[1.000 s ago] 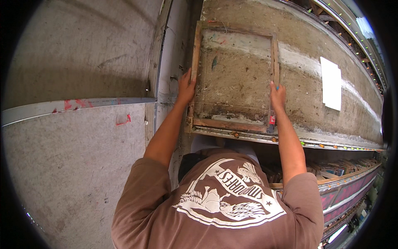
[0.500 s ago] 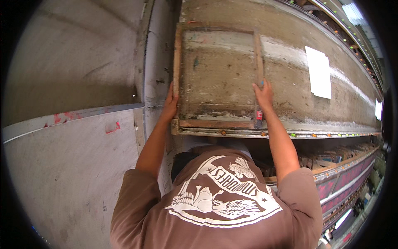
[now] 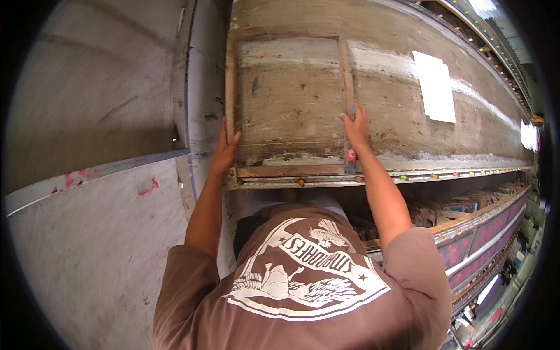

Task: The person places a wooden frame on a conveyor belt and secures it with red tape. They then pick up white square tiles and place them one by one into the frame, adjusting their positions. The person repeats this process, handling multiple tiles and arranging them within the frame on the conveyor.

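And here's the frame (image 3: 291,171), a rectangle of worn brown wood, lying at the near left corner of the bench (image 3: 391,105), its front side along the near edge! The left hand (image 3: 226,150) pinches the frame's left side, thumb inward; the right hand (image 3: 357,129) clasps the right side, a small red label (image 3: 350,155) just below it. Some fingertips? Hidden. The middle's see-through; whether mesh fills it, hard to tell. Gritty, stained, white-streaked bench top here, with flat white paper (image 3: 434,87) well right of the frame. The far left corner's cut off.
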Tool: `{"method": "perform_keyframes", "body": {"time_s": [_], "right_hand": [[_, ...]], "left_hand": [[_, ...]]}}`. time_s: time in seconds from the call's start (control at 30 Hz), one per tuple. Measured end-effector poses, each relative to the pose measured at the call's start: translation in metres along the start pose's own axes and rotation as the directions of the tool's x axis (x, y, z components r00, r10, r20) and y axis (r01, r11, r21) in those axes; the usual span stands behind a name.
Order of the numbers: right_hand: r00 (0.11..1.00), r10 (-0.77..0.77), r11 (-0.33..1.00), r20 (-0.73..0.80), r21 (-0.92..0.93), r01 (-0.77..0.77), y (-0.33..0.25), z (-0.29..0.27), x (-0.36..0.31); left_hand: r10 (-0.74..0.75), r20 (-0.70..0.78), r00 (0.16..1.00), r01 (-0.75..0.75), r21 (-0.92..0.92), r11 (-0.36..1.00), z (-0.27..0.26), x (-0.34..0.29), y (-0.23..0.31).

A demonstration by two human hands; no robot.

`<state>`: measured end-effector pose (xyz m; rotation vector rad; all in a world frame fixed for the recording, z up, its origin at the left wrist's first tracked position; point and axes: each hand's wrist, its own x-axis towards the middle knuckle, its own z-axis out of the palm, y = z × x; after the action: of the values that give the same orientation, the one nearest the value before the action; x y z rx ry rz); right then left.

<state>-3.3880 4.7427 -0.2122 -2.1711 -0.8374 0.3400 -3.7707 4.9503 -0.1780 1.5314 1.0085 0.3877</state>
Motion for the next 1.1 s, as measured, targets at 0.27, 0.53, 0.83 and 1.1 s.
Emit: {"method": "perform_keyframes", "body": {"time_s": [0.27,0.53,0.83,1.1], "right_hand": [[1.000,0.019,0.997,-0.024,-0.072,-0.021,0.006,-0.001,-0.003],[0.980,0.194,0.981,0.032,-0.021,-0.194,0.015,0.001,0.002],[0.612,0.546,0.830,-0.572,0.272,-0.487,0.104,-0.100,0.052],[0.180,0.824,0.508,-0.538,0.561,-0.654,0.204,-0.184,0.110]], "left_hand": [[-0.006,-0.018,1.000,0.007,0.027,1.000,0.003,0.004,-0.008],[-0.069,-0.030,0.997,0.071,0.096,0.993,-0.002,-0.001,-0.009],[-0.008,-0.317,0.948,0.126,0.352,0.928,0.017,0.027,0.029],[0.321,-0.217,0.922,-0.072,0.719,0.691,0.121,0.065,0.091]]}}
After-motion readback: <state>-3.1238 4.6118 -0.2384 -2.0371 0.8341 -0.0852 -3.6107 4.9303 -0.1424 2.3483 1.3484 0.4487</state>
